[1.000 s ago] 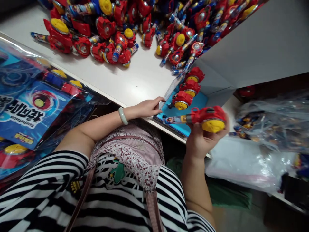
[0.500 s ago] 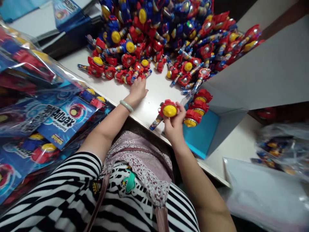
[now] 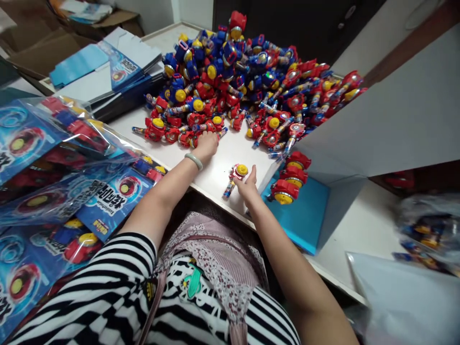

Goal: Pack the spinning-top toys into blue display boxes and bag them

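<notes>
My left hand [image 3: 207,144] reaches to the near edge of a big heap of red, blue and yellow toy launchers [image 3: 247,86] on the white table [image 3: 215,167]; its fingers curl down on a red launcher [image 3: 196,138] there. My right hand [image 3: 247,184] rests on the table with fingers stretched, touching a single red launcher with a yellow cap [image 3: 237,173] that lies flat. Just right of it, three red and yellow launchers [image 3: 289,177] sit in a row on a blue card tray [image 3: 305,211].
Packed toys in clear bags with blue printed cards [image 3: 53,182] are stacked at the left. Flat blue and white cartons [image 3: 108,67] lie at the back left. A grey board [image 3: 395,110] stands at the right, with plastic bags [image 3: 413,287] below it.
My right hand has set the red launcher down on the table and opened. My left hand stayed at the heap's edge. The view has tilted up, showing more of the heap.
</notes>
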{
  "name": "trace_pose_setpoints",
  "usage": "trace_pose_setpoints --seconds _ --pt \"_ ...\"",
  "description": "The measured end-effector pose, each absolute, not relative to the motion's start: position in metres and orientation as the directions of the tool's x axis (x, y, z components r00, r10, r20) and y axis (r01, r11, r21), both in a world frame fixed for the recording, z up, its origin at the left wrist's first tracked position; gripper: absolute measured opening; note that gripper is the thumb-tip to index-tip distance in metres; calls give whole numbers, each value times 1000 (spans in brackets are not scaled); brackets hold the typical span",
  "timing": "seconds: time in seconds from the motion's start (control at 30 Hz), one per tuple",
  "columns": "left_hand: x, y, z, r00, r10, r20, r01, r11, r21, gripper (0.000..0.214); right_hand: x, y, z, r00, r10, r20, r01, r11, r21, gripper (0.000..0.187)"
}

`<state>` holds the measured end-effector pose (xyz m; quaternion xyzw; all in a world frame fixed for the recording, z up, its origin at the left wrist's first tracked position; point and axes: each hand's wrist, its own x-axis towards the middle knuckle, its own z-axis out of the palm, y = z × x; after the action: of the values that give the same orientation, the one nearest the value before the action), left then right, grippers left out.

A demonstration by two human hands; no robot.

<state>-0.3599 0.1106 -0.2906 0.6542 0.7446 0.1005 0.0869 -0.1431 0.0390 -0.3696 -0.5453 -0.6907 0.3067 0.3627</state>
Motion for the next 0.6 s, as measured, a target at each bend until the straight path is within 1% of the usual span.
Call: trace_pose_setpoints --seconds 0.03,0.07,0.1,0.13,0.17,0.2,0.23,0.27,0.3,0.33,0.37,0.43,0.5,0.57,0.6 --pt "-361 108 -291 -151 988 16 942 139 307 31 -142 35 -364 -143 977 157 542 210 -814 89" --pt "-361 105 -290 -185 982 25 910 162 381 28 -142 31 -358 -168 974 154 544 222 -809 85" --pt "-361 101 -288 -228 973 24 850 187 492 25 -143 28 -350 -216 962 165 536 258 -804 79" --pt "-361 95 -286 -267 964 5 745 203 635 23 -145 25 -342 -275 941 196 522 317 -792 74" --pt "-360 89 -283 -289 956 -42 585 211 783 23 -146 24 -332 -318 918 237 510 376 -773 71" --pt "-359 81 -279 -277 954 -113 377 216 901 23 -148 23 -322 -339 897 283 507 428 -748 69" --pt "-357 72 -275 -226 955 -191 153 229 961 25 -149 23 -312 -343 878 334 518 474 -712 69" --pt "-354 63 -270 -144 956 -257 -45 253 966 26 -150 24 -301 -342 858 385 543 514 -664 71" --pt "-350 53 -265 -53 954 -296 -192 282 940 26 -150 24 -291 -345 836 426 578 547 -605 72" --pt "-347 44 -260 31 950 -309 -282 305 909 26 -150 24 -282 -358 815 455 616 573 -541 73" --pt "-343 35 -256 98 947 -305 -328 320 889 26 -149 23 -273 -378 798 470 649 590 -481 74" --pt "-337 23 -246 177 948 -265 -339 311 888 27 -145 21 -258 -420 779 465 683 609 -403 73" --pt "-334 17 -238 195 961 -194 -308 248 919 26 -140 18 -247 -453 777 437 671 620 -407 73" --pt "-333 19 -230 201 973 -113 -265 165 950 23 -133 16 -240 -471 790 393 618 613 -492 78" --pt "-334 21 -227 207 975 -84 -244 134 960 23 -130 15 -237 -483 799 357 567 597 -568 82"
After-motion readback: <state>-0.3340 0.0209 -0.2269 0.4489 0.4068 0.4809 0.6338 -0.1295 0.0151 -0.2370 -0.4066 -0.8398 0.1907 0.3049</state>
